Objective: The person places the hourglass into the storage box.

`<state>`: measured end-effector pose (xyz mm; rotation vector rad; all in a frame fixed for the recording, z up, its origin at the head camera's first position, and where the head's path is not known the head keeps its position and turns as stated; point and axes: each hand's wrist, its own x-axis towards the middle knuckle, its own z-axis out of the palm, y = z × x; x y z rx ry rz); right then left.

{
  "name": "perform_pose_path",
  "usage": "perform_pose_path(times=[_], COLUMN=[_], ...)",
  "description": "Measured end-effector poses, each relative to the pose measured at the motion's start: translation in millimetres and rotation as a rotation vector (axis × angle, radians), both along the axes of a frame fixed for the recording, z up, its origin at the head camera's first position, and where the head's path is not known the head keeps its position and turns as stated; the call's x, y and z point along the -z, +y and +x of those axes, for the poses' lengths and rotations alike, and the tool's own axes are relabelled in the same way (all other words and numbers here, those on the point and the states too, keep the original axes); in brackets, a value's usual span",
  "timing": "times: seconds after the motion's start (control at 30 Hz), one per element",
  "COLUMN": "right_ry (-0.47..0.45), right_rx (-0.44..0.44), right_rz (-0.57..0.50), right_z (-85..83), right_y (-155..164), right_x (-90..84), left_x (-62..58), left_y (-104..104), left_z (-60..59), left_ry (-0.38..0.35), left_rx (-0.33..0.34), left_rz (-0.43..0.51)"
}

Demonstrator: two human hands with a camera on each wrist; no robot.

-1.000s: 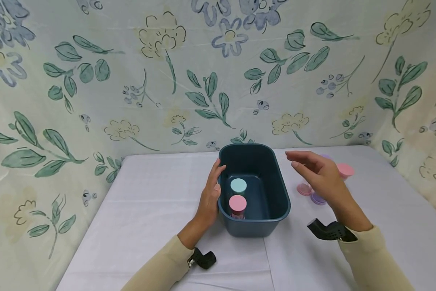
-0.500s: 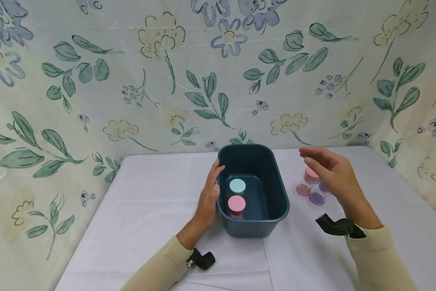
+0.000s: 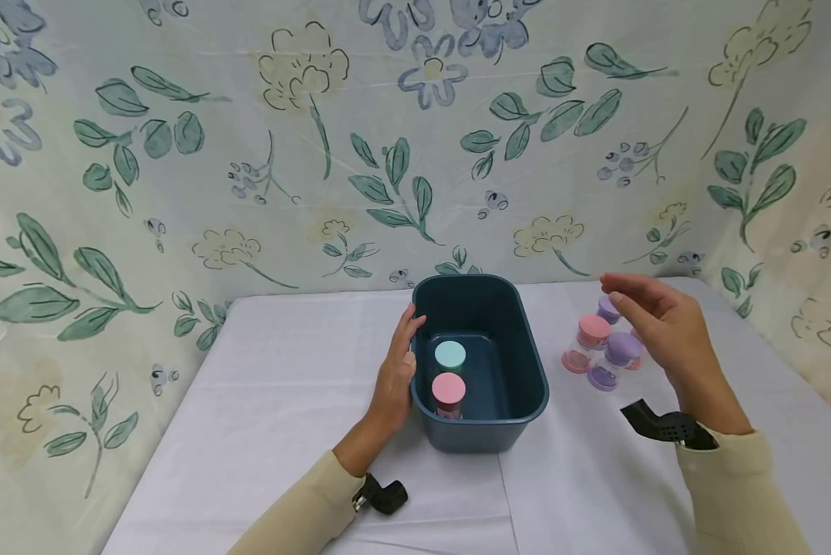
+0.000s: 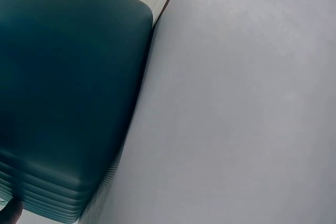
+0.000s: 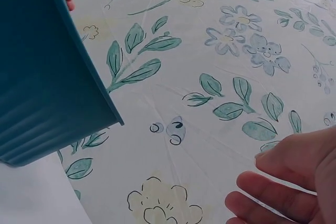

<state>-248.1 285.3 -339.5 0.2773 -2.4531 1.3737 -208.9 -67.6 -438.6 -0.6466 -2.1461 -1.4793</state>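
A dark teal bin point(image 3: 526, 385) stands on the white table point(image 3: 284, 401). Inside it stand two jars, one with a light teal lid point(image 3: 450, 355) and one with a pink lid point(image 3: 449, 388). My left hand point(image 3: 398, 368) rests flat against the bin's left wall point(image 4: 63, 87), fingers straight. My right hand point(image 3: 654, 324) hovers open above a cluster of small jars to the right of the bin: a pink-lidded jar point(image 3: 593, 331), a purple-lidded jar point(image 3: 624, 348), and others partly hidden behind the hand. In the right wrist view my fingers point(image 5: 283, 192) are spread and hold nothing.
A pink lid point(image 3: 576, 361) and a purple lid point(image 3: 602, 377) lie flat on the table by the jars. A floral cloth backdrop point(image 3: 388, 139) closes off the back and both sides. Bare tablecloth lies left of the bin and along the front.
My right hand has moved rightward and back, away from the bin and over the jar cluster, uncovering the pink and purple jars. The left hand stays on the bin.
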Motion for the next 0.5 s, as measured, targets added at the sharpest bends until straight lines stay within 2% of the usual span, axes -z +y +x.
perform_pose_path(times=[0.27,0.5], right_ry=[-0.059,-0.143], right_rx=[0.028,0.12], right_rz=[0.015,0.053], right_z=[-4.6,-8.0], right_y=[8,24], right_x=[3.7,6.3], left_x=[0.8,2.0], left_y=[-1,-1], left_z=[-0.5,-0.7], left_ry=[-0.018,-0.015], left_rx=[0.004,-0.006], left_rz=[0.01,0.0])
